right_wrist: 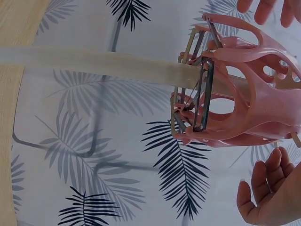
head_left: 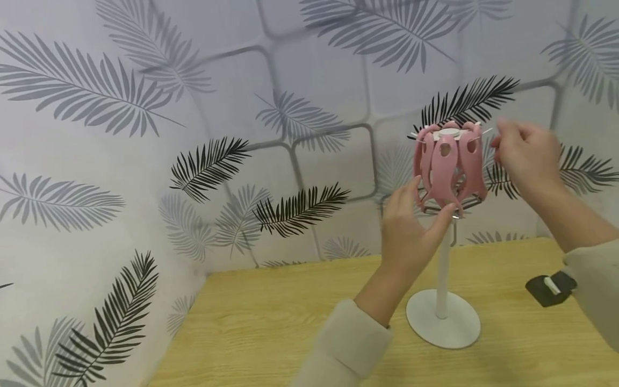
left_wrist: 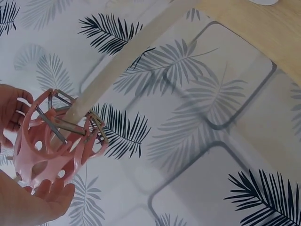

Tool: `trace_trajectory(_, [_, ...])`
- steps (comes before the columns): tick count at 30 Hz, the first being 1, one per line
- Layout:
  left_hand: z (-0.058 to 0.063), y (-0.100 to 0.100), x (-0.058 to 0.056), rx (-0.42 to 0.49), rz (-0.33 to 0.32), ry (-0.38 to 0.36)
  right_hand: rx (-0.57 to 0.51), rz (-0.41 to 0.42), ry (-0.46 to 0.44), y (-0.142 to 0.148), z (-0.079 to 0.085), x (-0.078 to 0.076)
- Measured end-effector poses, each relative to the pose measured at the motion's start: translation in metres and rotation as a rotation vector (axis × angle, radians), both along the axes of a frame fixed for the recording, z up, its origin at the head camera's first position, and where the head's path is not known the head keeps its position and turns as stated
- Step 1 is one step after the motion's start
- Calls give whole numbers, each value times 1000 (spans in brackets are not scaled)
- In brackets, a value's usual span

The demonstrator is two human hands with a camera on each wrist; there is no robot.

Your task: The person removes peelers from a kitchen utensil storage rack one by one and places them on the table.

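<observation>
Smooth matt white stand [head_left: 442,290], glossy plastic-looking pink pieces [head_left: 443,169] around its top, metallic-looking links [left_wrist: 51,125] encircling its upper part, wood-grained tabletop [head_left: 290,317] beneath it, smooth printed wall covering [head_left: 237,113] behind it, matt cloth sleeves [head_left: 350,341] before it.

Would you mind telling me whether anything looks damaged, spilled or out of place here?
Nothing stands out: the white stand looks roughly upright on the table, the pink lattice piece encircles its upper end, and I see no spill or evident break.
</observation>
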State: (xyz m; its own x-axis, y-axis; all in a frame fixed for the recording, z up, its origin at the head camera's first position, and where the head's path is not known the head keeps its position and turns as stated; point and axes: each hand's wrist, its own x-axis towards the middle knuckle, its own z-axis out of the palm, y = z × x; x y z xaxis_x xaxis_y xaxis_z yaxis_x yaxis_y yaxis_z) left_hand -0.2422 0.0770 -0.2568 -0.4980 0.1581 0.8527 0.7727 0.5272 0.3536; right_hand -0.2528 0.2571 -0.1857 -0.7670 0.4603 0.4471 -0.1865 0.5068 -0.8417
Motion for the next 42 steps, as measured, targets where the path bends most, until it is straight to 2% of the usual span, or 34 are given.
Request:
trace_trajectory(6, [6, 19, 1, 10, 60, -55, 75, -61, 17, -9, 6, -3])
trace_trajectory(14, [6, 31, -2, 88, 126, -89, 73, -54, 35, -18, 7, -2])
trace_trajectory(19, [3, 31, -2, 115, 112, -108, 61, -46, 37, -17, 6, -2])
trace_trajectory(26, [2, 27, 0, 140, 49, -141, -2, -34, 52, -16, 4, -3])
trace_trajectory(36, [8, 21, -3, 167, 23, -62, 5, -25, 27, -18, 10, -3])
trace_trajectory(42, [6, 21, -5, 169, 2, -73, -13, -25, 8, -14, 12, -2])
